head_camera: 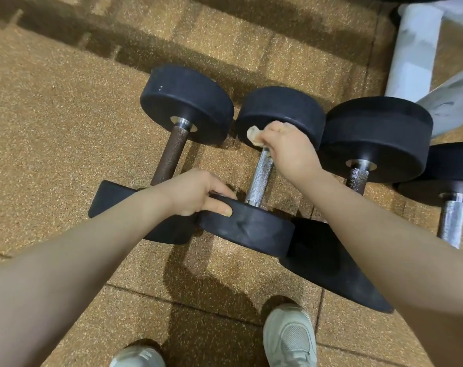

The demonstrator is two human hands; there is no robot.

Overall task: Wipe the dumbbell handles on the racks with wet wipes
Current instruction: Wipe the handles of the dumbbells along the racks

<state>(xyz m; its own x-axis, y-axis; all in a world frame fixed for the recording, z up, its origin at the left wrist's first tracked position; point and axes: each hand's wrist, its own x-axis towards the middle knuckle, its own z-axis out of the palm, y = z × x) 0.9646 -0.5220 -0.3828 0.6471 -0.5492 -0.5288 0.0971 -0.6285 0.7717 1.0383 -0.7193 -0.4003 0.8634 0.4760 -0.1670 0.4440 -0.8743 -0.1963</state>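
Observation:
Several black dumbbells lie side by side on the speckled rubber floor. The middle dumbbell has a silver knurled handle (259, 178). My right hand (288, 149) grips the far end of that handle through a crumpled, dirty wet wipe (254, 135) that sticks out to the left of my fist. My left hand (198, 193) grips the rim of the same dumbbell's near black weight (248, 229), thumb on its side face. To the left lies a dumbbell with a brown rusty handle (170, 154). To the right are two more with silver handles (358, 178) (452, 223).
A white metal frame (410, 49) stands at the back right. My two pale sneakers (288, 337) stand on the floor tiles near the bottom edge. Open floor (53, 115) lies to the left.

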